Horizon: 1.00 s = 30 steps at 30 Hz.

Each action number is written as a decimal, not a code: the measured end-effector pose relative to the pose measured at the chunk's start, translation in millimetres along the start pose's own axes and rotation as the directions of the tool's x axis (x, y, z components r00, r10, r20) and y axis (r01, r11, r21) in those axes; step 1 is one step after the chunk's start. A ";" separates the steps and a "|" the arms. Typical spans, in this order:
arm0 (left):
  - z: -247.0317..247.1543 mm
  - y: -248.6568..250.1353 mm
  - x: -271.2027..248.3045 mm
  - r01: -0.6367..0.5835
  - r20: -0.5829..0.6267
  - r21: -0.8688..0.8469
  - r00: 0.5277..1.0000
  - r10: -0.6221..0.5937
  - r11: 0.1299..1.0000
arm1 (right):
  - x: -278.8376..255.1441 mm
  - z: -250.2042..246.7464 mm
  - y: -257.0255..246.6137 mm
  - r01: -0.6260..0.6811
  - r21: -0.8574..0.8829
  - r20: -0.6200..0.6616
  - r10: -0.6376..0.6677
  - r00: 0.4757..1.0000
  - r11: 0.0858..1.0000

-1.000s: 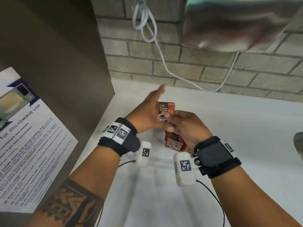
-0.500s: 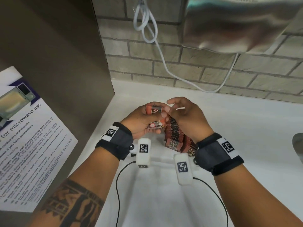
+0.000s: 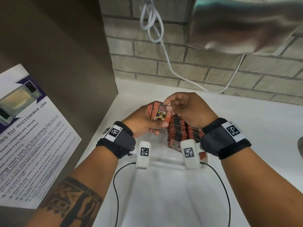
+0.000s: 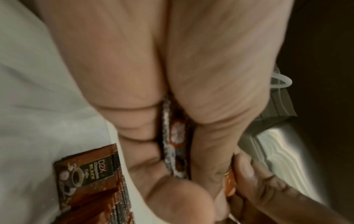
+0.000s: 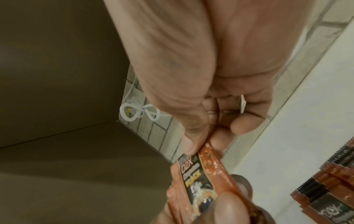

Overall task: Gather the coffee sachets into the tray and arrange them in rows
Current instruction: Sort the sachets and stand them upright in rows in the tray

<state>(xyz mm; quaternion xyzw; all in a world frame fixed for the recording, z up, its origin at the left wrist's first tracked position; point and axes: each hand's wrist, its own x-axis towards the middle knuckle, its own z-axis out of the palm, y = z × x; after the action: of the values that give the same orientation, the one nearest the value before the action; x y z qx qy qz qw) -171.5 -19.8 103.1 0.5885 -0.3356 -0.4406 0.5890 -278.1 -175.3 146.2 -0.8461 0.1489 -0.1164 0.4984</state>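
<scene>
a white counter (image 3: pixel 246 128) runs under a grey brick wall (image 3: pixel 205 66). at 1 o'clock a steel hand dryer (image 3: pixel 242 25) hangs on the wall, its white cord (image 3: pixel 165 51) looped at 12 o'clock. at 10 o'clock stands a brown cabinet (image 3: pixel 57 46), with a microwave notice (image 3: pixel 31 128) at 9 o'clock. a steel rim (image 3: pixel 300 147) shows at 3 o'clock.

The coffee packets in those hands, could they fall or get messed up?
Maybe. The left hand holds several sachets at once while the right hand pinches only the top one's edge, so a loose one could slip. It might land on the neat rows in the tray and knock them crooked.
</scene>
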 end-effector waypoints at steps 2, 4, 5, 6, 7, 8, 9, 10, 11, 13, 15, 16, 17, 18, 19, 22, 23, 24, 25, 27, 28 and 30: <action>-2.5 -1.2 1.4 -0.014 -0.031 0.012 0.999 0.014 1.000 | 2.7 0.4 -1.7 0.009 -0.013 0.020 -0.009 1.000 1.000; -5.0 -1.6 2.2 -0.028 -0.055 0.025 0.998 0.030 0.999 | 5.9 2.1 -1.8 0.015 -0.038 0.032 -0.014 0.999 0.999; -6.6 -2.0 2.4 -0.031 -0.070 0.040 0.997 0.033 0.999 | 8.1 3.0 -1.1 0.014 -0.052 0.031 -0.012 0.999 0.999; -8.8 -2.3 2.0 -0.025 -0.092 0.070 0.995 0.031 0.997 | 10.5 3.5 -0.4 0.012 -0.069 0.023 -0.010 1.000 0.998; -11.6 -2.9 1.3 -0.009 -0.122 0.110 0.992 0.022 0.994 | 13.0 3.3 0.4 0.008 -0.091 0.003 -0.007 1.000 0.996; -15.7 -4.1 0.3 0.021 -0.163 0.143 0.987 0.002 0.990 | 15.7 2.6 1.4 0.005 -0.114 -0.025 -0.008 1.000 0.993; -20.7 -5.9 -1.1 0.072 -0.216 0.160 0.976 -0.037 0.984 | 18.6 1.7 2.8 0.004 -0.145 -0.054 -0.011 0.998 0.989; -26.1 -7.6 -3.4 0.142 -0.269 0.162 0.959 -0.095 0.977 | 20.7 1.3 3.4 0.003 -0.186 -0.072 -0.017 0.997 0.983; -31.5 -9.4 -5.5 0.225 -0.300 0.159 0.939 -0.170 0.961 | 22.8 1.7 3.6 -0.005 -0.242 -0.076 -0.014 0.997 0.970; -36.1 -11.5 -9.3 0.402 -0.283 0.196 0.897 -0.341 0.895 | 27.5 4.2 5.9 -0.043 -0.347 -0.049 0.028 0.998 0.937; -31.7 -12.9 -9.4 0.509 -0.221 0.296 0.860 -0.460 0.809 | 33.5 8.2 10.4 -0.090 -0.409 0.000 0.099 0.995 0.908; -27.8 -14.1 -7.1 0.531 -0.200 0.328 0.847 -0.492 0.781 | 37.1 11.0 13.8 -0.109 -0.431 0.024 0.132 0.991 0.896; -23.8 -16.3 -3.3 0.543 -0.183 0.342 0.839 -0.512 0.767 | 40.6 14.2 17.4 -0.126 -0.457 0.042 0.163 0.986 0.880; -20.0 -19.4 1.9 0.551 -0.169 0.346 0.833 -0.527 0.759 | 44.2 17.4 21.0 -0.147 -0.489 0.047 0.194 0.980 0.860; -16.6 -23.0 8.0 0.556 -0.157 0.352 0.828 -0.538 0.753 | 48.1 20.8 25.5 -0.175 -0.519 0.038 0.227 0.973 0.836; -10.9 -33.5 26.3 0.562 -0.131 0.430 0.813 -0.567 0.707 | 58.7 31.5 37.8 -0.256 -0.616 0.000 0.325 0.946 0.745; -10.3 -36.8 31.8 0.564 -0.128 0.459 0.806 -0.577 0.686 | 61.1 34.4 41.4 -0.277 -0.633 -0.013 0.347 0.938 0.723; -10.1 -39.6 36.9 0.566 -0.127 0.479 0.801 -0.585 0.671 | 63.0 36.9 44.7 -0.296 -0.637 -0.026 0.364 0.931 0.712; -10.2 -42.3 41.2 0.568 -0.128 0.492 0.797 -0.590 0.660 | 64.5 39.0 48.6 -0.314 -0.633 -0.039 0.376 0.926 0.707; -10.8 -46.0 47.8 0.571 -0.134 0.510 0.792 -0.595 0.644 | 66.8 43.2 56.0 -0.348 -0.620 -0.061 0.399 0.915 0.703; -11.3 -47.7 50.3 0.571 -0.135 0.519 0.790 -0.598 0.637 | 68.0 45.0 59.4 -0.363 -0.613 -0.071 0.409 0.910 0.702; -13.1 -50.4 54.6 0.565 -0.130 0.540 0.788 -0.602 0.623 | 69.4 48.5 64.3 -0.387 -0.599 -0.079 0.430 0.899 0.701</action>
<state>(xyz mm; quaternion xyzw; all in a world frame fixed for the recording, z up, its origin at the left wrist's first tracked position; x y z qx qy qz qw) -144.7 -60.5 45.5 0.7946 -0.2574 -0.5095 0.2069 -205.7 -191.1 70.0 -0.9086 0.3451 0.0787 0.2217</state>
